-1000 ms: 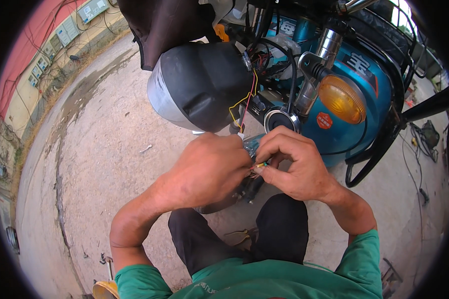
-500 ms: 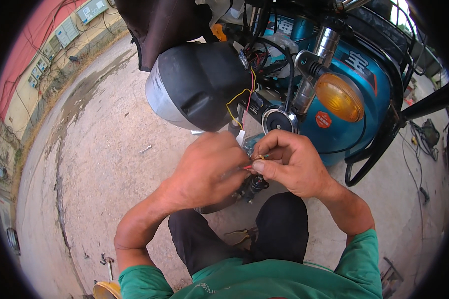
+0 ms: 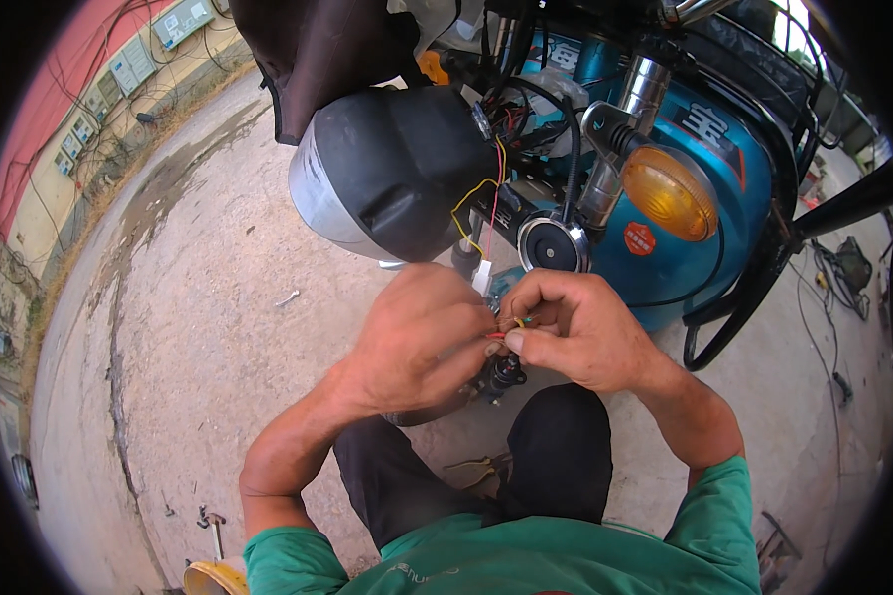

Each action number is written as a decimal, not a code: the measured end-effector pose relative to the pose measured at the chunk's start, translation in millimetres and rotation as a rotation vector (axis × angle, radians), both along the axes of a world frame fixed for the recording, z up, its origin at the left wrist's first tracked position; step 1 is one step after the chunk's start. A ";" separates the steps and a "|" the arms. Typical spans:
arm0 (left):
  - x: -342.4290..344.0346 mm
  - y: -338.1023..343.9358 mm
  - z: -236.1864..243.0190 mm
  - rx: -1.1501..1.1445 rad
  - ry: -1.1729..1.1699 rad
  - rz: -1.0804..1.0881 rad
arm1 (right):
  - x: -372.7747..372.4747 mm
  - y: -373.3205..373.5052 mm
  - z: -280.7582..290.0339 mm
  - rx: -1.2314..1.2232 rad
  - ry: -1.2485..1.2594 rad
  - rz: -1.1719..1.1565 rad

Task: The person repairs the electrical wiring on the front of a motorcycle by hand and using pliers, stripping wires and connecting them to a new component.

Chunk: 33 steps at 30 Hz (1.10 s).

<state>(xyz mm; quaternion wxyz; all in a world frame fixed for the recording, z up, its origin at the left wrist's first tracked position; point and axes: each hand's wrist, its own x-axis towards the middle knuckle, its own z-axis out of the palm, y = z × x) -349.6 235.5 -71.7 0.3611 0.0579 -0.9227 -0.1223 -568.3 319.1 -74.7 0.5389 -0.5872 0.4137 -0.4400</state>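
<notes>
My left hand (image 3: 422, 337) and my right hand (image 3: 566, 327) meet below a round chrome-rimmed horn (image 3: 552, 248), both closed on thin wires (image 3: 498, 335). A red piece and short yellow and green ends show between my fingertips; the finer detail is hidden. Just above them a white plug (image 3: 482, 277) hangs on yellow and pink wires. A black headlamp housing (image 3: 417, 169) with a silver rim lies up and to the left. An amber indicator lamp (image 3: 668, 193) is fixed beside the teal body (image 3: 709, 268) of the vehicle.
A black tubular frame (image 3: 779, 243) flanks the vehicle's right. Pliers (image 3: 476, 466) lie between my dark-trousered knees on the concrete ground (image 3: 218, 317). A hammer-like tool (image 3: 215, 531) and a yellow bucket (image 3: 213, 577) are at lower left. A wall with meter boxes (image 3: 129, 74) runs along the upper left.
My left hand and forearm have shifted slightly to the right, and my fingers have moved a little on the wire ends, where the red piece now shows more.
</notes>
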 end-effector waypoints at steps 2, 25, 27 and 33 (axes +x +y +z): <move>-0.7 1.4 -1.7 0.038 0.028 -0.003 | -0.2 0.2 -0.4 0.007 -0.016 -0.008; -3.7 5.6 2.2 0.496 -0.017 -0.023 | -6.5 2.9 1.7 -0.446 0.297 -0.182; -5.0 4.5 3.3 0.498 -0.043 -0.025 | -8.4 3.0 2.4 -0.619 0.406 -0.196; -8.8 1.6 3.5 0.787 -0.086 -0.027 | -15.2 -6.7 -4.9 -1.077 0.635 -0.270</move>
